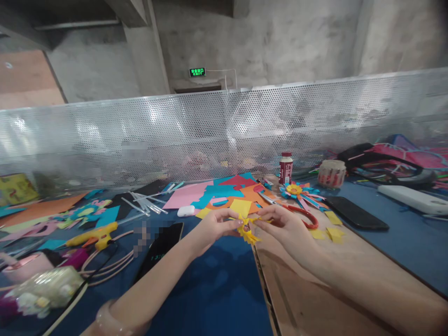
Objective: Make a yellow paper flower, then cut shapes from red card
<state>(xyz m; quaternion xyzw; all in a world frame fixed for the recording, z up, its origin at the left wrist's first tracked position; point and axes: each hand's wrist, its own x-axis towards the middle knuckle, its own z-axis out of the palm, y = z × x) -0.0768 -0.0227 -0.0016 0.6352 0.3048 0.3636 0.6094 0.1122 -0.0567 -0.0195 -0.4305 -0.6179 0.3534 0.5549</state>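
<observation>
My left hand [215, 227] and my right hand [285, 228] meet over the middle of the table, both pinching a small yellow cut-paper flower [248, 229] with fringed petals. The fingers of each hand are closed on its edges. The flower hangs just above the seam between the blue table cover [217, 289] and a brown cardboard sheet [315, 298]. A square of yellow paper [240, 206] lies right behind it.
Red-handled scissors [301, 212], a finished multicoloured paper flower [297, 191] and coloured paper sheets [210, 193] lie behind my hands. A yellow glue gun [93, 235], glue sticks [145, 204] and a phone [159, 249] lie left. Another black phone [355, 213], a bottle [285, 168] and a jar [332, 173] stand right.
</observation>
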